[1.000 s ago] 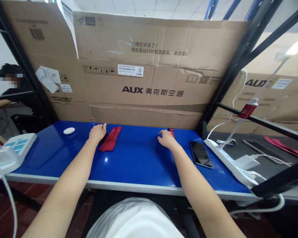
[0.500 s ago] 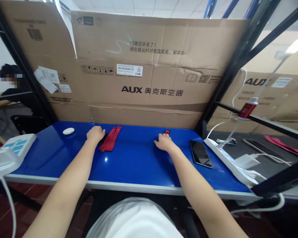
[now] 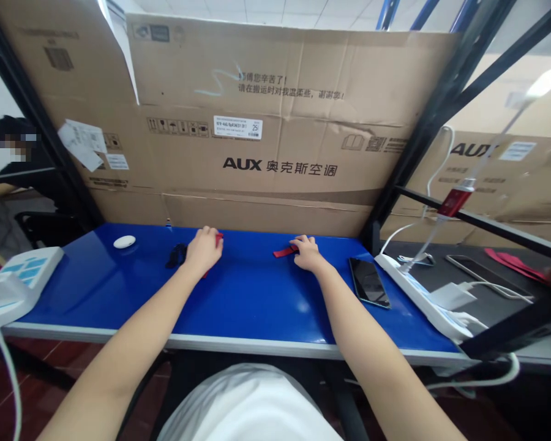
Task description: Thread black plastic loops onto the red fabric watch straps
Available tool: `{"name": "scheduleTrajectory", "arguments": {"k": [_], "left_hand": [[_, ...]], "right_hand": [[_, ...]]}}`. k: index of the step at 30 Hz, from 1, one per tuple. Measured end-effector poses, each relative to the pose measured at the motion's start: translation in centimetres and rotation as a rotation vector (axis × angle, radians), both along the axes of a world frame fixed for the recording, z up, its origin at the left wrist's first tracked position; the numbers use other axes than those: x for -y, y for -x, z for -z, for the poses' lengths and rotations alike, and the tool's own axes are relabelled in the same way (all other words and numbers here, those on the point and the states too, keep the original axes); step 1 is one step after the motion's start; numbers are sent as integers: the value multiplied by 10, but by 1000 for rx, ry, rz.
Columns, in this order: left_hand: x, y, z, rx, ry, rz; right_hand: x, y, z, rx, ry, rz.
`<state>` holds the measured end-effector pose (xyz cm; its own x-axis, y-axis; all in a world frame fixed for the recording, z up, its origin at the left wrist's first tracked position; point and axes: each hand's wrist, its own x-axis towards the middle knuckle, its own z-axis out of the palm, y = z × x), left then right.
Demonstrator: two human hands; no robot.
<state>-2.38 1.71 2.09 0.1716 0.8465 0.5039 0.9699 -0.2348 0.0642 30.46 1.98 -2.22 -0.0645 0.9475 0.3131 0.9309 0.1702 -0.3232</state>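
On the blue table [image 3: 252, 300], my left hand [image 3: 204, 251] is curled over a red fabric strap [image 3: 219, 237] and hides most of it; its fingers look closed on the strap. A small black bundle [image 3: 176, 255], perhaps cord, lies just left of that hand. Farther right, my right hand [image 3: 307, 252] has its fingertips bent down on a narrow red strip [image 3: 283, 252]. The strip points left from under the fingers, and its right end is hidden.
Left on the table are a round white object [image 3: 124, 242] and a white power strip [image 3: 37, 263]. A black phone [image 3: 370, 282] and another power strip [image 3: 422, 294] with plugs lie right. Cardboard [image 3: 257, 202] walls the back between dark posts. A person [image 3: 22, 153] sits far left.
My left hand has moved right, from the black bundle onto the red strap, uncovering the bundle. The red strip at my right hand now extends leftward; that hand has shifted slightly.
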Motion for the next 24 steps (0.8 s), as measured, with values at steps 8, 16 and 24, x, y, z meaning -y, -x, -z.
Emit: {"name": "scheduleTrajectory", "arguments": {"k": [8, 16, 24], "left_hand": [[25, -74, 35, -80, 6, 469], [11, -64, 41, 35, 126, 671], [12, -56, 34, 387, 380, 726]], "right_hand": [[7, 37, 3, -175, -13, -231], [22, 78, 7, -595, 65, -453], [22, 70, 3, -924, 389, -546]]}}
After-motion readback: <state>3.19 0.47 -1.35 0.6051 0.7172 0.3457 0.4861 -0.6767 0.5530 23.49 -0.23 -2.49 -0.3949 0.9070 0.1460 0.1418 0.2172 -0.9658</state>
